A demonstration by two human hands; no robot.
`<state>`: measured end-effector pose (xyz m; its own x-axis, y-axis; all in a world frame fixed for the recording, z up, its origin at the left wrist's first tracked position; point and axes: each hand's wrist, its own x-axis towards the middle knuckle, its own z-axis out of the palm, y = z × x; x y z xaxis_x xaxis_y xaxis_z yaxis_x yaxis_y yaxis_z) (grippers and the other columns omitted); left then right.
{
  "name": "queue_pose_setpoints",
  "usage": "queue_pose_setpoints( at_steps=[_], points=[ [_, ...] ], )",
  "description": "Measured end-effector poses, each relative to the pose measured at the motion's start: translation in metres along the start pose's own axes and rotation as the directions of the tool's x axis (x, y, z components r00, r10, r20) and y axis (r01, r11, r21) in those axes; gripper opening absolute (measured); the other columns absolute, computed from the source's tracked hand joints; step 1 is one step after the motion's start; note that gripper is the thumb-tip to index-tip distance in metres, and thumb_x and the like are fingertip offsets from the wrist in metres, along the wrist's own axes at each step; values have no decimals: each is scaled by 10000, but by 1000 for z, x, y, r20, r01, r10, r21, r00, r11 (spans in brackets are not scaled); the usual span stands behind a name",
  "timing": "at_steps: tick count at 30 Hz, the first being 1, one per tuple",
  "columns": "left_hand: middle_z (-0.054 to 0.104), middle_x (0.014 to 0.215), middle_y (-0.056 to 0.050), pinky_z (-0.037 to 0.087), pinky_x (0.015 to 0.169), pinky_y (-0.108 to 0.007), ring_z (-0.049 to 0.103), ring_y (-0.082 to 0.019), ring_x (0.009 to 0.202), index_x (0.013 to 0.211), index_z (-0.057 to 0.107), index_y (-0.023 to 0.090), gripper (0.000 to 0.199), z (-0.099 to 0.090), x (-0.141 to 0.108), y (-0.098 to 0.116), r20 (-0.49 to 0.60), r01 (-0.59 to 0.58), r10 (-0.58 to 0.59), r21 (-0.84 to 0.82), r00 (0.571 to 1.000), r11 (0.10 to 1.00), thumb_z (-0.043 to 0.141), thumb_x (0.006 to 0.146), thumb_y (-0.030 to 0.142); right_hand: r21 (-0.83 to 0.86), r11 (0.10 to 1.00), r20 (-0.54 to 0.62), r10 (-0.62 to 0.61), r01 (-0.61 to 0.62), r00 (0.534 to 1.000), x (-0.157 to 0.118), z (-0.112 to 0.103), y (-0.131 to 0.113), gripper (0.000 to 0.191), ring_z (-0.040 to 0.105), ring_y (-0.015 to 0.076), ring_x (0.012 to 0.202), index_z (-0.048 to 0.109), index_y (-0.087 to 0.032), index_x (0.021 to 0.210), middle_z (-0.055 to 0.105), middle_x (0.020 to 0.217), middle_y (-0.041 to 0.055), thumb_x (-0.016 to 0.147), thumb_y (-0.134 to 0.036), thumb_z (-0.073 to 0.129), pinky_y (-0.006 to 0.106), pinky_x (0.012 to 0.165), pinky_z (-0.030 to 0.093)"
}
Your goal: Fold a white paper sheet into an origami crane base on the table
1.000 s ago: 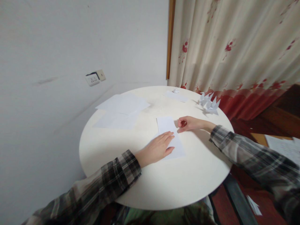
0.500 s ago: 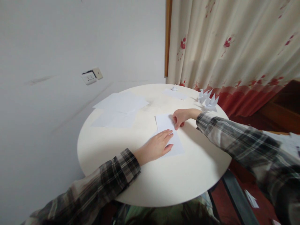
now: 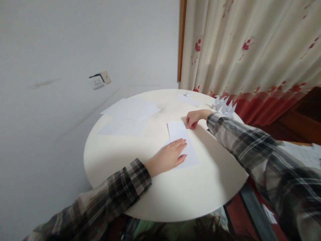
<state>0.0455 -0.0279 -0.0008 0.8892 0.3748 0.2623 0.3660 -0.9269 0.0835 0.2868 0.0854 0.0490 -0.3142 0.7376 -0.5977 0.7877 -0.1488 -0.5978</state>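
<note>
A folded white sheet of paper point(image 3: 189, 154) lies on the round white table point(image 3: 160, 197). My left hand point(image 3: 168, 157) rests flat on its left and middle part, fingers apart and pointing right. At the sheet's upper right edge is my right hand point(image 3: 193, 119), its fingers curled into a fist with the knuckles down near the fold. Whether those fingers pinch anything is hidden.
Loose white sheets point(image 3: 130, 113) overlap at the table's back left. At the back are a small sheet point(image 3: 192, 101) and a small folded paper piece point(image 3: 187, 94). Several pointed folded papers point(image 3: 227, 108) stand at the right edge, beside my right forearm. A wall and curtain point(image 3: 225, 50) are behind.
My right hand has slid a little away from me along the sheet's right edge, up to its far corner. My left hand has stayed in place on the paper.
</note>
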Motion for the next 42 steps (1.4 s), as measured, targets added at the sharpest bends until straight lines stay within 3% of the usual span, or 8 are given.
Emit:
queue_pose_setpoints(
  at_steps=[6,23,32,35,37,38,40,42],
  points=[
    [440,1351,-128,312,1062,-331,375,-202,1275,1248,433,102,415,1,-1,-2,2,-1,1,6,1000,1000,433,892,315,-164,986,-7,14,-15,1000,4,4,-7,512,606,127,531,634,-96,701,627,522,-11,347,-401,841,244,582,525],
    [428,1363,-118,278,1081,-308,355,-192,1287,1262,418,104,422,-1,-1,0,25,-2,2,19,1000,1000,400,903,325,-17,995,-69,92,-93,993,27,-21,-3,509,625,136,548,627,-68,718,657,568,25,381,-379,848,255,618,541],
    [429,1363,-114,276,1084,-299,358,-191,1284,1258,433,89,427,-1,-2,-2,20,19,-19,14,1000,1000,422,889,303,146,989,-163,37,-13,986,19,-15,4,460,592,108,527,601,-95,652,640,561,18,437,-433,828,231,601,517],
    [437,1357,-113,279,1084,-298,363,-192,1281,1253,441,87,421,-2,-2,-1,21,25,-25,13,999,1000,424,885,292,74,995,-182,-48,63,982,10,-8,3,412,588,116,567,609,-106,680,642,610,22,534,-447,787,239,617,496],
    [446,1349,-114,283,1081,-302,368,-194,1277,1246,447,85,415,-4,-1,0,24,28,-28,13,999,1000,422,883,286,-112,991,-310,-108,76,945,3,5,3,359,579,130,587,613,-106,691,632,624,29,601,-422,759,243,609,470],
    [450,1346,-115,286,1080,-304,370,-196,1276,1242,450,84,412,-4,-1,1,23,28,-28,13,999,1000,420,883,284,-234,969,-417,-170,75,893,-1,16,3,339,575,138,604,623,-104,722,633,648,37,629,-406,746,244,609,453],
    [454,1341,-117,289,1077,-306,373,-199,1274,1238,451,81,411,-5,0,2,20,24,-24,13,1000,1000,418,879,278,-390,919,-621,-313,64,719,-8,42,7,278,566,146,662,636,-101,846,638,744,57,710,-336,697,245,630,430],
    [456,1338,-120,293,1073,-303,383,-201,1266,1237,451,78,413,-5,0,2,18,24,-24,15,1000,1000,419,874,272,-497,863,-695,-458,90,554,-15,71,14,196,552,141,691,631,-111,958,621,815,72,807,-228,588,246,659,422]
  ],
)
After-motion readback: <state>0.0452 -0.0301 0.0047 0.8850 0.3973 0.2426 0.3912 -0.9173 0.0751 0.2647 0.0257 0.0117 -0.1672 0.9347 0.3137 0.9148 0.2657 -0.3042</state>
